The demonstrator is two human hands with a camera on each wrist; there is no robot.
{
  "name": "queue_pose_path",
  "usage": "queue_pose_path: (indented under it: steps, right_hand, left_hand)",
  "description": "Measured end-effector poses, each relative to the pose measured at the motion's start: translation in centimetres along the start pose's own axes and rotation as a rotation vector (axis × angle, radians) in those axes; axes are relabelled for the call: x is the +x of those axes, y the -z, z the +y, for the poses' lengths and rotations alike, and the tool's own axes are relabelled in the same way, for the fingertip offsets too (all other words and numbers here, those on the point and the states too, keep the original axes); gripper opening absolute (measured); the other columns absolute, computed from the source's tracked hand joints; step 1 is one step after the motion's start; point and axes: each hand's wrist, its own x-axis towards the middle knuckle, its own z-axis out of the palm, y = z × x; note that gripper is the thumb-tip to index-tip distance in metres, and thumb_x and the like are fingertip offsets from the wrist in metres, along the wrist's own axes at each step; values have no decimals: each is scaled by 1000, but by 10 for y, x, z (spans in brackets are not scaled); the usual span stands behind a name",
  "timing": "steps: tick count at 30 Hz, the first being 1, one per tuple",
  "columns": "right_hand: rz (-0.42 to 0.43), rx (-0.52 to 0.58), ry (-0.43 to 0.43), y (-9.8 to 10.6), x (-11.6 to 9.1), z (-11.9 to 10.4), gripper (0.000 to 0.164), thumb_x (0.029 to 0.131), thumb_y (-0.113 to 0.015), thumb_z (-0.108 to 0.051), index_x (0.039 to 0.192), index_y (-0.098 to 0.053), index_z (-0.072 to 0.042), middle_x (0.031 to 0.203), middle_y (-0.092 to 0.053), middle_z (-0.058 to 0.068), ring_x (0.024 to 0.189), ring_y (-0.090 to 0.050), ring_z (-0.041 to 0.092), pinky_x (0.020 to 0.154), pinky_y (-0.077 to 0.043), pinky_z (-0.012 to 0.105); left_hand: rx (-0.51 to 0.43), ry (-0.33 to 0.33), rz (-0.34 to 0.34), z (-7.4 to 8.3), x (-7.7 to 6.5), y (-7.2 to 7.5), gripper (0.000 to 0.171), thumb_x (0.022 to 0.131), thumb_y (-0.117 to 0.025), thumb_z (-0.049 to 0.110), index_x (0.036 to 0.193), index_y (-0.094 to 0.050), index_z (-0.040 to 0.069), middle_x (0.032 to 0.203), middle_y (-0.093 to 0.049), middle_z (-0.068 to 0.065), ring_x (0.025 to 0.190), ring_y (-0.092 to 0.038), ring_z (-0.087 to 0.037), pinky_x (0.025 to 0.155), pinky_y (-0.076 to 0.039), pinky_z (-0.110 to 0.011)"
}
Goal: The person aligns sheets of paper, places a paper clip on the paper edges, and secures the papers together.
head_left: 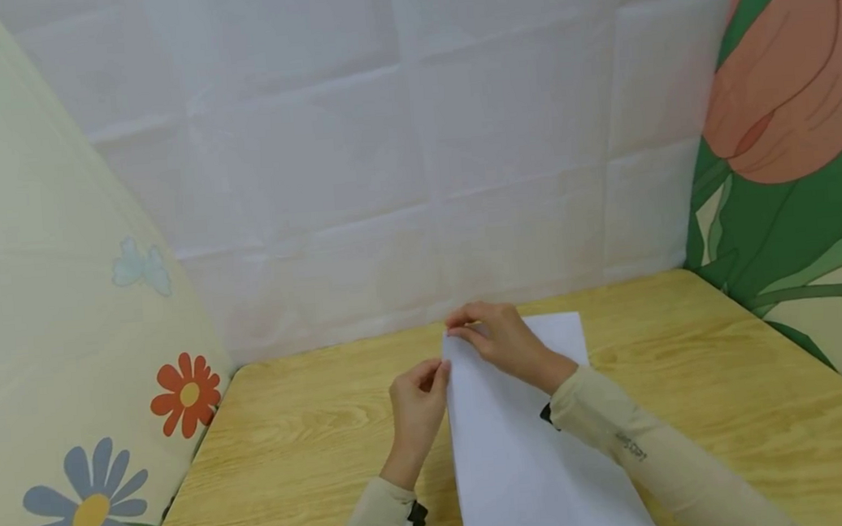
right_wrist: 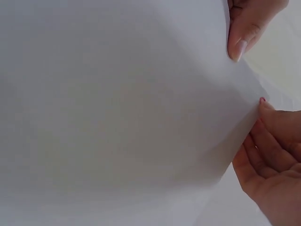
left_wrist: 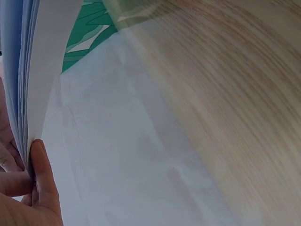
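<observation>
Several layered sheets of white paper (head_left: 522,451) stand in front of me, with their edges fanned in the left wrist view. My left hand (head_left: 418,414) pinches the left edge of the paper between thumb and fingers. Just above it, my right hand (head_left: 507,342) pinches the far left corner. In the right wrist view, that right hand (right_wrist: 275,155) has a small red spot at its fingertip, too small to identify. The left thumb (right_wrist: 242,44) lies on the paper's edge there.
A wood-grain table (head_left: 309,450) lies under the paper. Behind it hangs a creased white cloth (head_left: 356,178). Flower-printed fabric (head_left: 66,320) borders the left side, and a tulip-printed panel (head_left: 783,91) the right.
</observation>
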Motion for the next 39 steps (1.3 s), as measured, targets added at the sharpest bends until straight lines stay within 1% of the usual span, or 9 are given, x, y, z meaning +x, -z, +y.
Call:
queue_pose_path:
  steps: [5,11,15,20,23,29,34,36,39]
  right_hand:
    - [39,-20,64,-1,0,-2,17,80,-74,1,96,-71,4,94,-72,13,87,-67,25,76,-55,35]
    - [46,-48,103,-2,1,-1,19,79,-75,1,98,-71,4,96,-71,14,89,-67,26,77,-54,36]
    - [41,-64,132,-3,1,-1,19,80,-74,3,99,-70,5,96,-71,14,90,-67,27,77,-54,36]
    - [28,-67,136,-2,1,-1,21,80,-73,4,100,-70,4,98,-71,14,92,-66,27,78,-54,37]
    - [25,-64,134,-2,0,-2,21,80,-73,4,101,-70,4,98,-71,14,91,-66,27,77,-54,36]
    - [9,-53,121,-3,-1,-2,21,81,-72,4,102,-70,5,98,-71,14,92,-66,27,78,-54,37]
    - [-2,-52,111,-3,-2,-3,21,81,-72,5,102,-70,4,99,-71,14,92,-66,26,78,-54,36]
    - [-3,-54,112,-3,-2,-3,21,81,-72,5,102,-70,4,98,-71,14,91,-66,26,78,-54,36]
    - [-7,-60,113,-4,-3,-3,21,81,-72,5,102,-70,4,99,-71,14,92,-66,27,78,-54,36]
  left_hand:
    - [8,3,14,3,0,0,9,87,-69,3,86,-74,-5,72,-69,-12,58,-54,-5,53,-44,-17]
    - [-7,-8,38,7,-1,-2,8,86,-70,2,86,-74,-5,71,-70,-13,56,-52,-5,52,-43,-17]
    - [12,-24,42,8,-1,-2,7,86,-69,0,85,-74,-5,70,-69,-13,56,-51,-4,51,-43,-17]
    - [38,21,47,16,-1,-3,6,85,-67,-7,85,-72,-9,70,-68,-19,55,-49,-5,51,-41,-16]
    - [37,22,49,17,-2,-3,6,84,-66,-10,84,-71,-11,69,-67,-21,55,-49,-6,51,-41,-17]
    - [14,-12,49,12,-3,-1,7,86,-69,-1,86,-74,-5,70,-69,-14,56,-50,-4,51,-42,-17]
    - [-21,-53,48,6,-4,-1,9,87,-69,3,87,-75,-4,70,-69,-12,56,-51,-4,50,-43,-18]
    - [-15,-69,46,5,-4,-1,9,87,-69,3,86,-75,-4,69,-69,-12,56,-51,-4,50,-43,-19]
    - [1,-73,42,5,-5,0,8,87,-69,3,86,-75,-3,68,-68,-11,55,-50,-3,50,-43,-18]
